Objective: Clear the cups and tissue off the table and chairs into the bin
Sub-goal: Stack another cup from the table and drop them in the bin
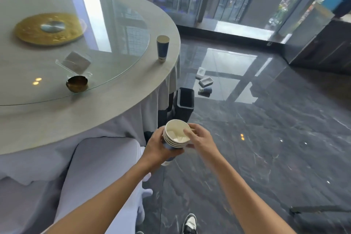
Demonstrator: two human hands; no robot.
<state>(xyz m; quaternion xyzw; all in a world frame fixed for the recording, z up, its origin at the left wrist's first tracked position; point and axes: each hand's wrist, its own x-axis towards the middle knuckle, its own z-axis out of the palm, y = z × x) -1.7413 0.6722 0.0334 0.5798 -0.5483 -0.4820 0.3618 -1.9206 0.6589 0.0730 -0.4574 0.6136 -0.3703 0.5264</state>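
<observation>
My left hand (158, 145) grips a stack of nested paper cups (175, 136), white inside and blue outside, with white tissue lying in the top cup. My right hand (199, 137) touches the stack's rim, one finger reaching into the top cup onto the tissue. One more dark blue paper cup (162, 48) stands upright near the right edge of the round table (57, 119). The dark grey bin (185, 103) stands on the floor beside the tablecloth, just beyond the stack. Another blue cup (205, 90) lies on its side on the floor past the bin.
The table carries a glass turntable (117, 30) with a gold centre plate (48, 28), a clear card stand (76, 63) and a small gold bowl (77, 83). A covered chair (98, 167) is at my left. Two small white boxes (203, 77) lie on the dark marble floor.
</observation>
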